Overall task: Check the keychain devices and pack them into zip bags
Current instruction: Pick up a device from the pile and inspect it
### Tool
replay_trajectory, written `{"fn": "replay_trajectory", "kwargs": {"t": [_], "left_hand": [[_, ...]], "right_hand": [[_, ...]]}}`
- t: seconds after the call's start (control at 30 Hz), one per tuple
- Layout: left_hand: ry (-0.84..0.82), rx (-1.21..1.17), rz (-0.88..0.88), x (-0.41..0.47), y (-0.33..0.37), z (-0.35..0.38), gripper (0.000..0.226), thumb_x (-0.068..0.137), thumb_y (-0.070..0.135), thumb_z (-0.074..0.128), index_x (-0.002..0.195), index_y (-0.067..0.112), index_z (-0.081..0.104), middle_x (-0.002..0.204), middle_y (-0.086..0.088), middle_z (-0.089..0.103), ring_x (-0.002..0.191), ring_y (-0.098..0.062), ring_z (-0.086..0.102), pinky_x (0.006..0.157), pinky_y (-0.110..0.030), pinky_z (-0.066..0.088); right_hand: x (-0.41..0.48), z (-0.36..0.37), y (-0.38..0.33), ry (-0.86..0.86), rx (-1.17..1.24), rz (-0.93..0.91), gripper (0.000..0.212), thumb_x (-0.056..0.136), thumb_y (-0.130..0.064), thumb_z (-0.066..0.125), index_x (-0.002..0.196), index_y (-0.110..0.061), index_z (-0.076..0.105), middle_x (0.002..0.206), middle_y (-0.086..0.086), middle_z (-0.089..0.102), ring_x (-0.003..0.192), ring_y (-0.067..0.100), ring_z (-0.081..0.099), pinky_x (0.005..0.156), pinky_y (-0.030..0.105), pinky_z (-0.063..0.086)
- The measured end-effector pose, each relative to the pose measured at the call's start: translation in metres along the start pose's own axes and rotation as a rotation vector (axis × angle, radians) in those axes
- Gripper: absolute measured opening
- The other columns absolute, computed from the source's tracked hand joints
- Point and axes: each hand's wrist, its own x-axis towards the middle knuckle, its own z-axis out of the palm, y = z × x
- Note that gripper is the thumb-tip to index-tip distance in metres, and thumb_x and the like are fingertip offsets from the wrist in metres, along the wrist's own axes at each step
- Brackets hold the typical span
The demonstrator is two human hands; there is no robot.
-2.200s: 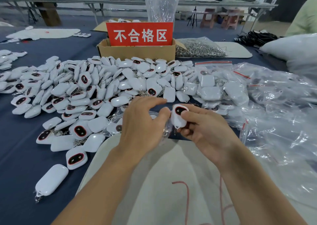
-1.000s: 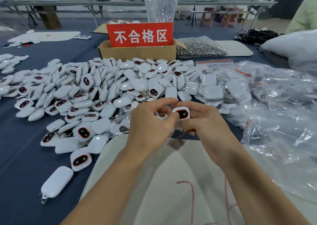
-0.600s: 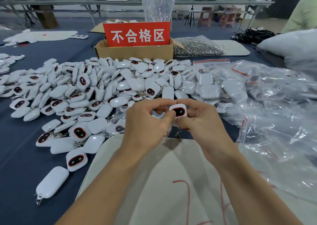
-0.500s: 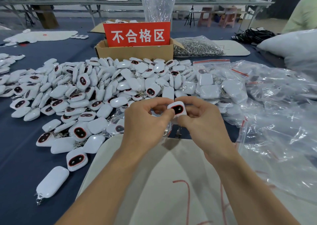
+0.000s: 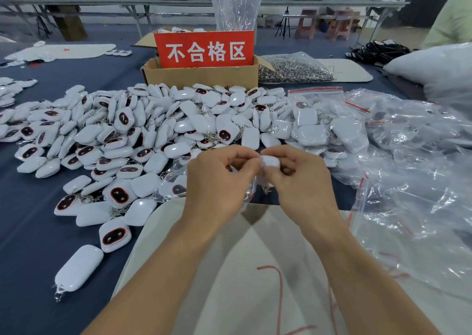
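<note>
Grip of the right hand (image 5: pixel 304 181) is clamped on a white keychain device (image 5: pixel 270 161), held above the tabletop (image 5: pixel 30 232). The left hand (image 5: pixel 219 181) meets it, its grip pinched on a clear zip bag (image 5: pixel 251 190) hanging between both. Loose devices (image 5: pixel 153 135) are heaped just behind.

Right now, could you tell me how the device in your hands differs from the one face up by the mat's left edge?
The held device is raised, gripped between the left hand and right hand; the lying device rests untouched on the blue cloth. The held device shows only blurred white; the lying device shows a dark, red-rimmed face. Both are white and rounded.
</note>
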Motion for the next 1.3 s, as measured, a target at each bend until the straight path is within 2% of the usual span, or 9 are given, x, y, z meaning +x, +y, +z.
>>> {"fn": "replay_trajectory", "kwargs": {"t": [0.23,0.33,0.43,0.57,0.73,0.93,1.07,1.17,1.3], "left_hand": [[0.042,0.272,-0.004,-0.002,0.003,-0.004,0.016,0.080,0.052,0.067,0.069,0.041,0.070,0.065,0.033,0.061,0.066,0.002,0.058,0.058,-0.022,0.038],[-0.047,0.457,0.013,-0.004,0.004,-0.003,0.024,0.075,0.059,0.054,0.081,0.045,0.072,0.063,0.020,0.059,0.069,-0.005,0.056,0.057,-0.022,0.031],[-0.128,0.578,0.055,-0.005,0.005,-0.004,0.045,0.064,0.057,0.047,0.100,0.049,0.073,0.070,0.010,0.064,0.080,-0.014,0.059,0.067,-0.029,0.044],[-0.160,0.664,0.162,-0.007,0.008,-0.006,0.042,0.062,0.042,0.054,0.099,0.035,0.071,0.064,0.007,0.066,0.071,-0.024,0.062,0.066,-0.036,0.047],[-0.088,0.473,0.006,-0.004,0.002,-0.006,0.053,0.079,0.030,0.061,0.129,0.046,0.066,0.075,0.019,0.070,0.082,-0.017,0.064,0.078,-0.031,0.048],[-0.011,0.340,0.223,-0.006,0.003,-0.009,0.053,0.088,0.015,0.051,0.137,0.034,0.063,0.077,0.016,0.059,0.078,-0.011,0.049,0.077,-0.027,0.041],[-0.017,0.247,0.232,-0.004,0.000,-0.010,0.053,0.089,0.011,0.050,0.135,0.033,0.065,0.077,0.014,0.056,0.079,-0.008,0.050,0.077,-0.025,0.044],[0.001,0.153,0.210,-0.004,-0.002,-0.010,0.054,0.088,0.009,0.049,0.133,0.033,0.066,0.077,0.012,0.059,0.078,-0.007,0.056,0.074,-0.023,0.045],[0.022,0.014,0.197,-0.003,-0.002,-0.012,0.056,0.091,-0.001,0.054,0.133,0.033,0.066,0.078,0.009,0.060,0.081,-0.013,0.063,0.074,-0.030,0.053]], "right_hand": [[0.012,-0.009,-0.003,0.065,0.540,0.345,0.018,0.102,-0.007,0.057,0.103,-0.013,0.074,0.069,0.000,0.071,0.050,0.013,0.055,0.050,0.023,0.048],[0.012,-0.009,-0.004,0.069,0.574,0.376,0.013,0.101,-0.007,0.060,0.105,-0.010,0.072,0.067,0.002,0.064,0.045,0.013,0.048,0.043,0.022,0.043],[0.011,-0.010,-0.003,0.082,0.507,0.364,0.010,0.095,-0.009,0.069,0.104,-0.013,0.067,0.066,0.001,0.068,0.043,0.015,0.051,0.043,0.023,0.044],[0.009,-0.009,-0.002,0.012,0.488,0.420,0.021,0.090,-0.004,0.071,0.107,-0.013,0.063,0.070,0.002,0.072,0.047,0.016,0.056,0.047,0.023,0.045],[0.008,-0.007,0.000,-0.059,0.367,0.402,0.024,0.085,0.002,0.068,0.104,-0.012,0.069,0.064,0.002,0.063,0.049,0.015,0.048,0.050,0.022,0.042],[-0.002,0.009,-0.003,-0.270,0.318,0.249,0.020,0.093,-0.011,0.066,0.107,-0.019,0.077,0.065,-0.001,0.068,0.048,0.012,0.045,0.045,0.017,0.039],[0.004,0.015,-0.006,-0.221,0.509,0.294,0.025,0.090,-0.002,0.063,0.104,-0.018,0.075,0.085,0.003,0.075,0.065,0.018,0.062,0.070,0.035,0.052],[0.009,0.011,-0.004,-0.329,0.573,0.298,0.046,0.086,0.012,0.048,0.121,-0.009,0.068,0.106,0.006,0.079,0.065,0.020,0.064,0.064,0.028,0.046],[0.001,0.014,-0.006,-0.551,0.313,0.164,0.056,0.090,0.012,0.038,0.132,-0.019,0.060,0.082,-0.008,0.075,0.050,0.016,0.052,0.047,0.021,0.039]]}}
